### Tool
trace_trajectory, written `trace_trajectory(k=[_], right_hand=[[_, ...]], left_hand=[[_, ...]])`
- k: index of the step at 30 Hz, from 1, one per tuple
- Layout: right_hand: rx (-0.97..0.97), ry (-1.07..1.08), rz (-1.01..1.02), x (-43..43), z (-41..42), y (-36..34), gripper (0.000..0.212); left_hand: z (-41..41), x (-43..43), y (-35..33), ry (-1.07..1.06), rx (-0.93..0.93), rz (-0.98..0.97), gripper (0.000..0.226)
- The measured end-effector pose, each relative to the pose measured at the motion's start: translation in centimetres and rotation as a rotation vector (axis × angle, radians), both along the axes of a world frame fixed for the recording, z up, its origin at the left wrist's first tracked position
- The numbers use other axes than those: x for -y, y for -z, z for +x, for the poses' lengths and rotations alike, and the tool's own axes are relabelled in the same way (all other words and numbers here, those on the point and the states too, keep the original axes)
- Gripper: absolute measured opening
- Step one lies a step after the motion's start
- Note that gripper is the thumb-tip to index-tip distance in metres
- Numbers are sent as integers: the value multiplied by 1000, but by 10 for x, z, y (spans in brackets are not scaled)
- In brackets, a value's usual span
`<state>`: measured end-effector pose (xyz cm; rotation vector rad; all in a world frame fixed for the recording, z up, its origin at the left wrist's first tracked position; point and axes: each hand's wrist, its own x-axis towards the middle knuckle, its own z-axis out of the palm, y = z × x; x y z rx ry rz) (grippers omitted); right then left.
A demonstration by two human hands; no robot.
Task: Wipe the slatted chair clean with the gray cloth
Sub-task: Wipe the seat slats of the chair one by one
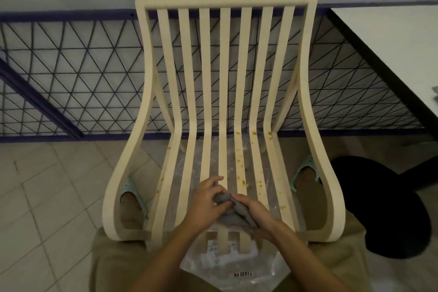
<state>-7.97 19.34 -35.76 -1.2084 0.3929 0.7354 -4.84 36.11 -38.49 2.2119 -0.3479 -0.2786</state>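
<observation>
Field notes: I'm seeing the gray cloth [237,208] bunching up at lower centre of frame, over the front seat slats of the slatted chair [224,66]. Left hand [208,199] is curling round its upper end. Right hand [258,214] is clamping its lower part. Orange spots [243,182] are showing on slats right of centre.

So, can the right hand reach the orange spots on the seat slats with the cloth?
Probably yes: the right hand holds the gray cloth, and the orange spots lie on bare slats just beyond it with nothing between.
</observation>
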Motion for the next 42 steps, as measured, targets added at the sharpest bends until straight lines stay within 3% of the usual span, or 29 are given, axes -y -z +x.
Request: trace_trajectory(k=[4,6,9,13,16,18,21,24,28,32,39,42], right_hand=[[130,111,-322,4,7,7,23],[297,221,-451,7,6,11,17],[597,158,-786,2,1,5,33],[626,-44,-723,-25,-1,17,51],[534,-169,-798,-39,8,36,56],[504,-341,-914,-47,13,48,62],[459,-574,-1046,-61,11,58,78],[443,-619,-1151,-76,10,63,83],[453,-634,-1253,-84,22,72,80],[495,-625,-1296,-80,48,84,79],[547,-620,-1301,-69,123,101,77],[572,-639,-1316,-63,161,103,81]], left_hand=[[7,-6,-7,-166,-248,-164,18],[10,-4,-5,-307,-360,-175,22],[13,2,-2,-476,-519,-289,17],[14,20,-8,-555,-648,-537,7],[11,24,-7,-619,-832,-558,23],[6,12,-2,-543,-763,-344,26],[3,-16,16,-424,-411,-28,17],[10,-32,34,-447,-205,47,23],[28,-36,53,-294,18,285,40],[60,-41,73,-175,62,485,51],[107,-36,94,-126,10,531,68],[103,-33,97,-127,9,580,63]])
